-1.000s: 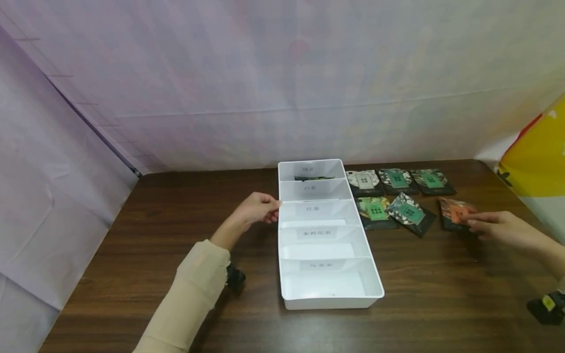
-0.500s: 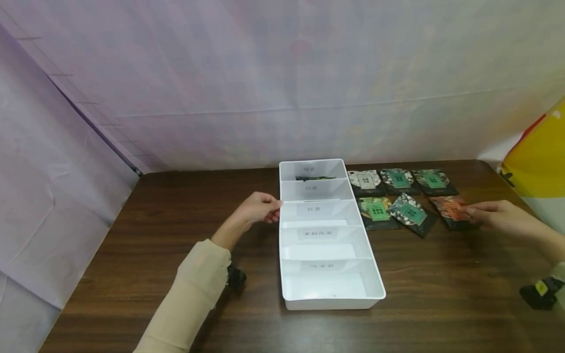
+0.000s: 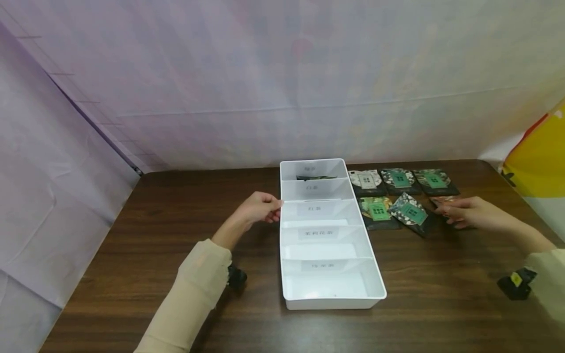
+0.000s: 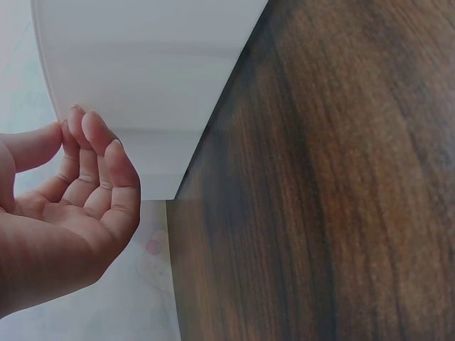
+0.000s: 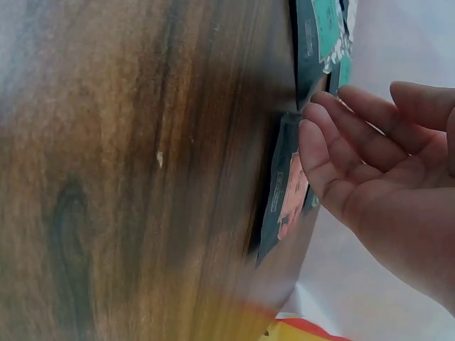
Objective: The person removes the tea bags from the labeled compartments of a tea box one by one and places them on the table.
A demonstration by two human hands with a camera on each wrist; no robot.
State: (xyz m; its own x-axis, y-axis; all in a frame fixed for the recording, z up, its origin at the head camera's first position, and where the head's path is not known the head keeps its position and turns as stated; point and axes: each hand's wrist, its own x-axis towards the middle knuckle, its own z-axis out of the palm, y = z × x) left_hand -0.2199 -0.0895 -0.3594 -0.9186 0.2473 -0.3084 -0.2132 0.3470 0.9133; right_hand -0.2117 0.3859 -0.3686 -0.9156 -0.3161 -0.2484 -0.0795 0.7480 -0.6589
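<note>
My left hand (image 3: 258, 208) pinches the left rim of a long white divided box (image 3: 333, 304) between thumb and fingertips, also seen in the left wrist view. Over at the right, my right hand (image 3: 478, 214) hovers above an orange-labelled sachet (image 5: 290, 199), hiding most of it in the head view. Its fingers are loosely bent, the thumb apart from them, and nothing is held. Just left of these fingertips lies a tilted sachet (image 3: 410, 214) with a green label and white flowers. Beside that is a sachet with a bright green label (image 3: 377, 211).
Along the back edge of the brown wooden table (image 3: 176, 274) lie a white-labelled sachet (image 3: 365, 181) and two green-labelled sachets (image 3: 401, 179). Labels mark the box's compartments, and a dark packet (image 3: 315, 177) shows in the farthest one. A white curtain (image 3: 220, 98) hangs behind.
The orange-labelled sachet has shifted left towards the tilted one. My right hand has let go of it and moved left over it. The left hand stays on the box rim.
</note>
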